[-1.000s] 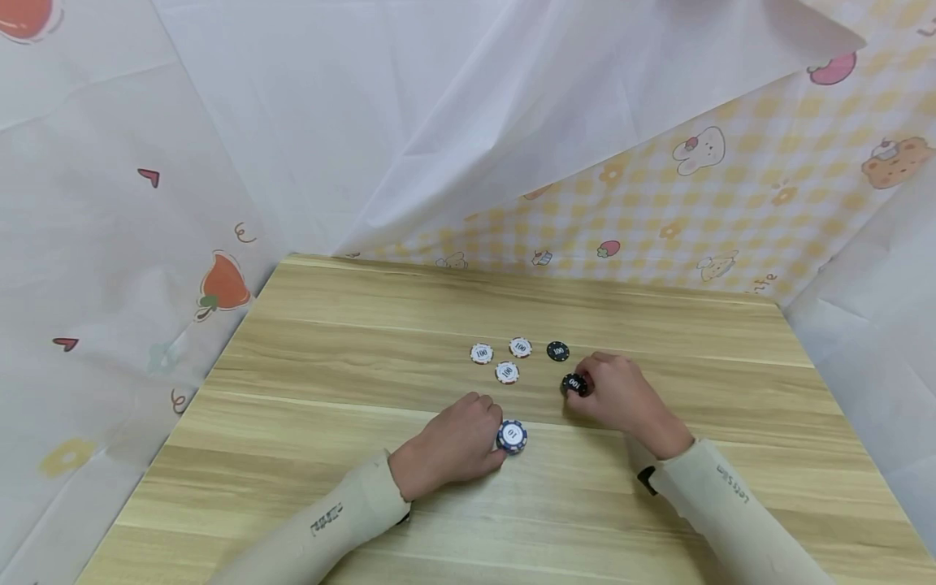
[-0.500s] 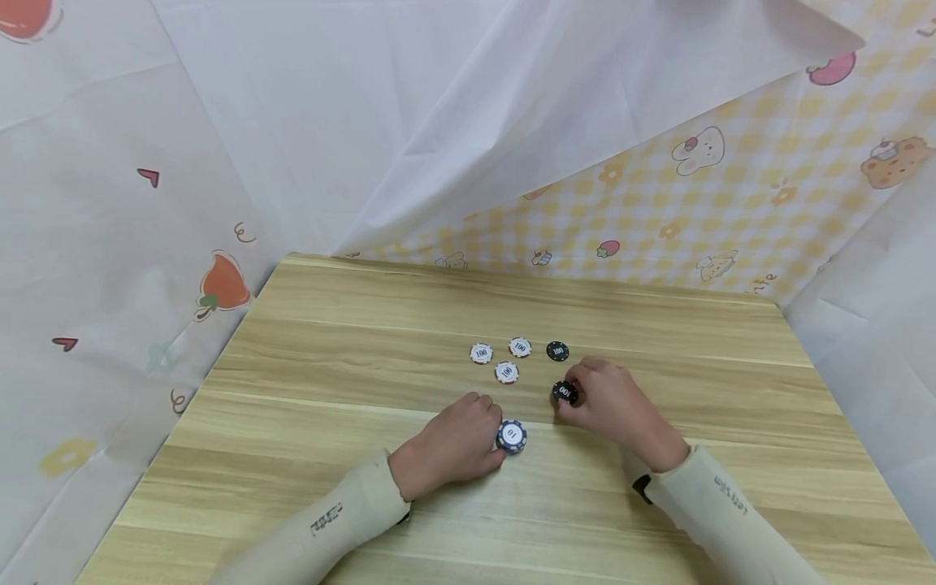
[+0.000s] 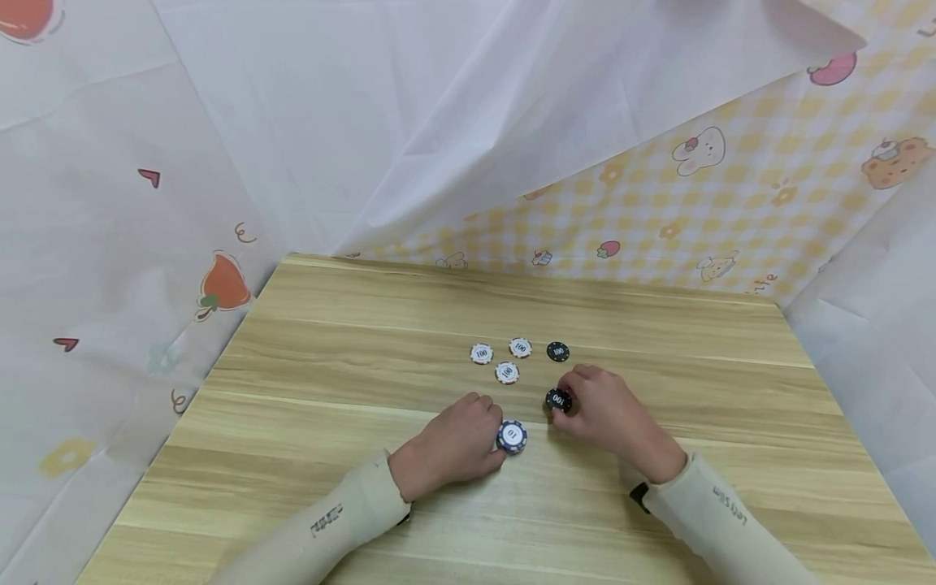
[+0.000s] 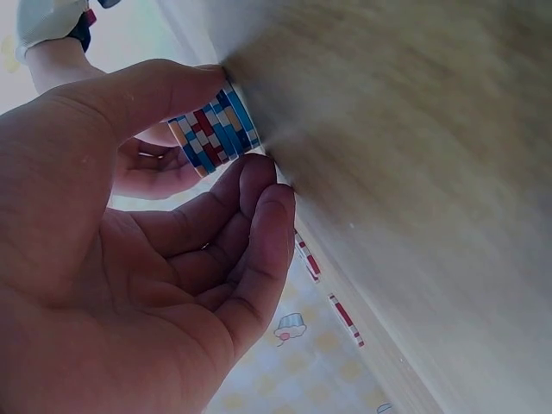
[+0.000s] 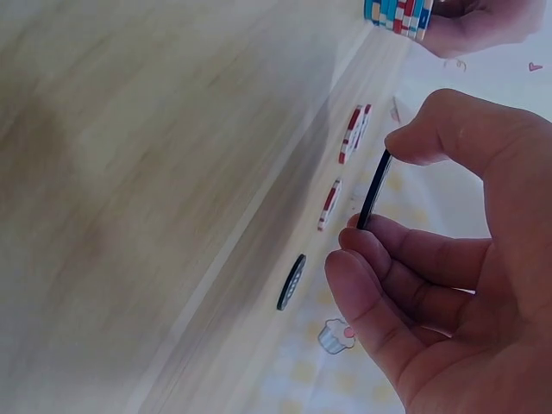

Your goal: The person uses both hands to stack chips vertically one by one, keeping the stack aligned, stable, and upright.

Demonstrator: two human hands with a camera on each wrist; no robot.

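My left hand [image 3: 455,443] holds a short stack of poker chips [image 3: 512,436] at the middle of the wooden table, its thumb and fingers on opposite sides. The top chip is blue and white and reads 10; in the left wrist view the stack [image 4: 216,131] shows blue, red and white edges. To the right and slightly farther back, my right hand [image 3: 608,413] pinches a black poker chip [image 3: 558,400] marked 100. The right wrist view has this black chip [image 5: 374,191] edge-on between thumb and fingertips, above the tabletop.
Beyond the hands lie three white chips marked 100: a left one [image 3: 481,353], a back one [image 3: 520,348] and a nearer one [image 3: 507,373]. Another black chip [image 3: 558,351] lies to their right. Patterned cloth [image 3: 651,211] hangs behind the table [image 3: 351,325].
My right hand has moved left and a little toward me with the black poker chip, nearer to the stack. The left hand and its stack have stayed in place.
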